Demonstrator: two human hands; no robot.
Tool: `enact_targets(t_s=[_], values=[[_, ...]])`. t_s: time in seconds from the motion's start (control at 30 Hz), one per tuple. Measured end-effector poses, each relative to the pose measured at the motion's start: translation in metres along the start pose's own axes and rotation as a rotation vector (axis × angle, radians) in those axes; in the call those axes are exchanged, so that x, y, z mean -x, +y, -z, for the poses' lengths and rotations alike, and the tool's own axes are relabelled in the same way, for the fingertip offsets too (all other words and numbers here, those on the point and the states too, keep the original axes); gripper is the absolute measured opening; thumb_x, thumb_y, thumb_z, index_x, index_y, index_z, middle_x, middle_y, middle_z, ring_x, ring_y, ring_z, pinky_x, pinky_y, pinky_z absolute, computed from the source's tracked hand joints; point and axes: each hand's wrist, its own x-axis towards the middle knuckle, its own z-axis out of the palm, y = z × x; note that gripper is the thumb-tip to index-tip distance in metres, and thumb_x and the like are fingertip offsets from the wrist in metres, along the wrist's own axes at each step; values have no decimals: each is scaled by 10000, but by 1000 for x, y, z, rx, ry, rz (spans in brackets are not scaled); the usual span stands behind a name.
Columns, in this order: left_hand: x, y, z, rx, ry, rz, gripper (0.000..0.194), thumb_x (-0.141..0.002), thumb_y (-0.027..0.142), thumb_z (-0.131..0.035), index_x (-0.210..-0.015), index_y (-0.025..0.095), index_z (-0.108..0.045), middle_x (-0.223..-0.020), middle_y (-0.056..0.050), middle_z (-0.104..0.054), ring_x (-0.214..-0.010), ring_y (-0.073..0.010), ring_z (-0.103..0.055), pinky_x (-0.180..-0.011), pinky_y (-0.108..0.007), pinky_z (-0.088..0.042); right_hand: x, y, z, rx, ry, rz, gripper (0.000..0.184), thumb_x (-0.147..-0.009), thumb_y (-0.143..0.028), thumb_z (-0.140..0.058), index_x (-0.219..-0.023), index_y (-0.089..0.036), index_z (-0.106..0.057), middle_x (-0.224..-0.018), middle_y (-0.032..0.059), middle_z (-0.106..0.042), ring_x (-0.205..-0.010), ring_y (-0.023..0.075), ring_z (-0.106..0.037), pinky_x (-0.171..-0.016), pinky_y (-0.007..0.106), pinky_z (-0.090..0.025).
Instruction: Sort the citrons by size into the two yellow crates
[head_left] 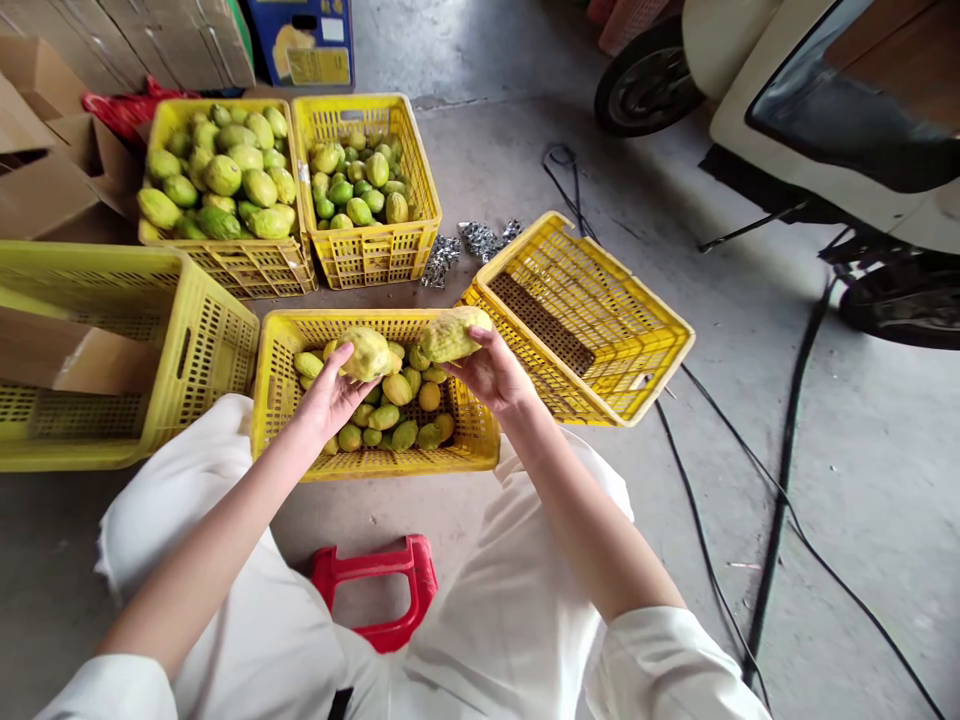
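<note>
Yellow plastic crates (377, 461), rough matt concrete floor (885, 440)

Before the person, a crate (375, 461) holds loose fruit (397, 389). Left of it lies a bigger crate (161, 350); right, a tilted crate (652, 375). Behind, two full crates (363, 258) stand side by side.

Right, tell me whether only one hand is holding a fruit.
No, the left hand holds one yellow-green fruit and the right hand holds a second fruit, both above a yellow crate.
</note>
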Motion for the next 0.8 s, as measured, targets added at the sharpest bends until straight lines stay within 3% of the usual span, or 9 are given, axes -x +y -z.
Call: enact_targets(t_s=[0.1, 0.27, 0.47, 0.57, 0.8], values=[[4, -1, -1, -20, -12, 25, 278, -922, 116, -752, -1179, 194, -682, -972, -52, -780, -897, -190, -783, -781, -245, -682, 4, 0, -4, -3, -26, 2, 439, -682, -367, -902, -1026, -292, -639, -1109, -3, -799, -1150, 266, -760, -1013, 451, -657], [5, -2, -2, -39, 76, 30, 184, -966, 126, -686, -1142, 178, -697, -971, -66, -776, -894, -180, -756, -834, -255, -671, 1, 3, -7, -12, -56, -43, 426, -682, -394, -877, -1021, -246, -666, -1087, 70, -825, -1262, 333, -743, -1038, 481, -667], [3, -1, 0, -60, 41, 11, 93, -1012, 153, -616, -1065, 158, -693, -1022, -79, -787, -898, -190, -752, -826, -320, -672, 2, 6, -7, -14, -117, -63, 467, -673, -380, -868, -1071, -276, -646, -1133, 54, -839, -1287, 328, -744, -1042, 478, -677], [3, -1, 0, -60, 35, -4, 80, -1004, 152, -622, -1032, 156, -698, -1004, -70, -784, -886, -178, -743, -806, -298, -654, 3, 6, -8, 14, -136, -79, 479, -684, -418, -868, -1087, -273, -654, -1156, 70, -838, -1316, 330, -736, -1050, 468, -675], [2, -5, 3, -43, -3, -31, 69, -937, 154, -692, -999, 180, -707, -969, -53, -789, -896, -167, -729, -812, -263, -609, 3, 6, -3, 56, -76, -175, 480, -718, -471, -923, -1064, -252, -673, -1035, 78, -855, -1129, 319, -817, -969, 468, -700]])
